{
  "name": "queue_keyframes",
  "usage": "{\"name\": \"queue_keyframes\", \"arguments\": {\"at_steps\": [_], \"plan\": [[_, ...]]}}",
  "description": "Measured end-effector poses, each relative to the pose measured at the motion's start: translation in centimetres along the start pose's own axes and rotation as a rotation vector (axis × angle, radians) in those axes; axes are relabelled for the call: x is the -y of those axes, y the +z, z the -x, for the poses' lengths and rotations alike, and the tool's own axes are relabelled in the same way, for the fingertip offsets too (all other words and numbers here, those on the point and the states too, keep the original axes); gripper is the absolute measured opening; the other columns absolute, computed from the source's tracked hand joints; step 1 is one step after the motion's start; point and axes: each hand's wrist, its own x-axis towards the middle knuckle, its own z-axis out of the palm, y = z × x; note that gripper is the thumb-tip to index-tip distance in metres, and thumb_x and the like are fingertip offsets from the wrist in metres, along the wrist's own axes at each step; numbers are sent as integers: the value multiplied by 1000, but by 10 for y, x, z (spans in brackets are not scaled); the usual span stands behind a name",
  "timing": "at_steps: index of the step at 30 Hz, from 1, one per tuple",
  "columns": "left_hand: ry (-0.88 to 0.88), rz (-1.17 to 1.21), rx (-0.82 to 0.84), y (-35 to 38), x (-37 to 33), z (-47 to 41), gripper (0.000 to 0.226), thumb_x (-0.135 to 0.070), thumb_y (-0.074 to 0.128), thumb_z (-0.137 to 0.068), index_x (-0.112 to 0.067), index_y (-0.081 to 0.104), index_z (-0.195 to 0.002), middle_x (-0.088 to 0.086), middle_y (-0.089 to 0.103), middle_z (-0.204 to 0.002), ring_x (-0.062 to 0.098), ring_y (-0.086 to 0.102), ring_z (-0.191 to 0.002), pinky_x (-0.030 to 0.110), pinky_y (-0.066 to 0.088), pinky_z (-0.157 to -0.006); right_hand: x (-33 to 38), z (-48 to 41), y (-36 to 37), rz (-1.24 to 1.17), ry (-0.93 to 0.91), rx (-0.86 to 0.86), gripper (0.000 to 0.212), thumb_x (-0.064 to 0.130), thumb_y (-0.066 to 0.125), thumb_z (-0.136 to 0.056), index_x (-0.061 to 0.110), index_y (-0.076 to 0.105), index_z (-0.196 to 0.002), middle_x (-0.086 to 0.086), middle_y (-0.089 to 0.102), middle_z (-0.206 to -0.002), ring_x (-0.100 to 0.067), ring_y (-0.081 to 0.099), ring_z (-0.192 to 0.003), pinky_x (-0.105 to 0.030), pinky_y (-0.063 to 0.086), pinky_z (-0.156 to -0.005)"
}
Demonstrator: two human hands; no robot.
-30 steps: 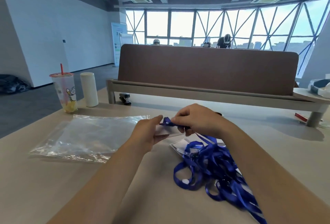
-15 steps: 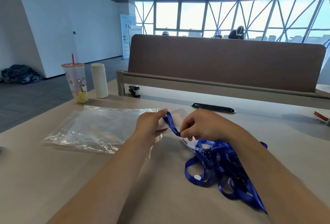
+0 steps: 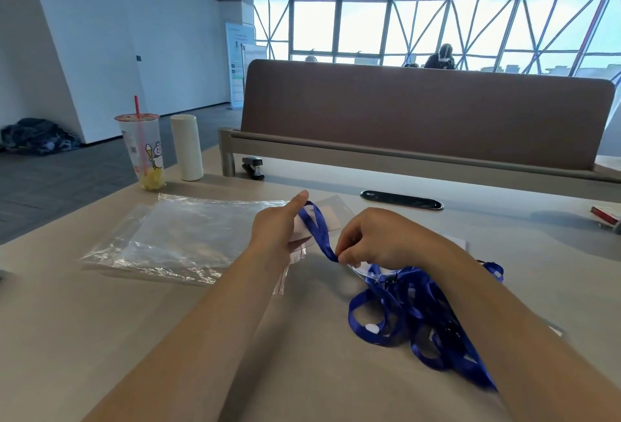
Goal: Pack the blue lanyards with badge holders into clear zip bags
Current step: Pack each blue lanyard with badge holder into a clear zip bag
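Two hands work over the tabletop [image 3: 100, 337]. The left hand [image 3: 277, 231] holds a badge holder [image 3: 331, 216] and a small clear bag [image 3: 289, 270], with its thumb sticking up. The right hand [image 3: 373, 240] pinches a blue strap [image 3: 319, 230] between thumb and finger. The strap loops up from that pinch to the badge holder. A pile of blue lanyards [image 3: 413, 314] lies on the tabletop under the right arm. A stack of big zip bags [image 3: 178, 236] lies flat just left of the left hand. Behind the bags stand a drink cup [image 3: 142, 149] with a red straw and a white bottle [image 3: 186, 147]. A black stapler [image 3: 252, 167] sits near them.
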Motion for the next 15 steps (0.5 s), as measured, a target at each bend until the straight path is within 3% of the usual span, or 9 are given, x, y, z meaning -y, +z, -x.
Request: {"name": "queue_keyframes", "arguments": {"at_steps": [3,6,12,15], "plan": [[21,11,7,-1,3,1,27,-32,77,-83,-13,61,-94,6,63,-101,24,59,-93,36,53,-76,1,2,0,29,-3,18,10,23,71,-87,24,78,-93,14,70,-80,-7,62,-75,-17,44,-65],[47,-2,-10,-3,4,2,20,-27,77,-84,-18,61,-78,1,61,-85,19,54,-82,35,48,-74,1,3,0,63,1,31,11,22,70,-87,22,78,-95,14,68,-80,-6,60,-75,-16,42,-63],[71,41,21,-6,-2,5,13,-18,73,-88,-18,62,-80,6,64,-84,19,57,-76,35,53,-73,-2,0,4,55,34,30,18,20,67,-90,19,77,-105,7,71,-93,-11,62,-82,-15,42,-65],[65,43,41,-11,-10,5,7,-20,71,-89,-17,65,-89,9,67,-95,24,61,-89,38,56,-78,-4,-1,4,30,66,33,18,20,66,-91,17,76,-107,4,72,-95,-13,65,-82,-17,48,-71]]}}
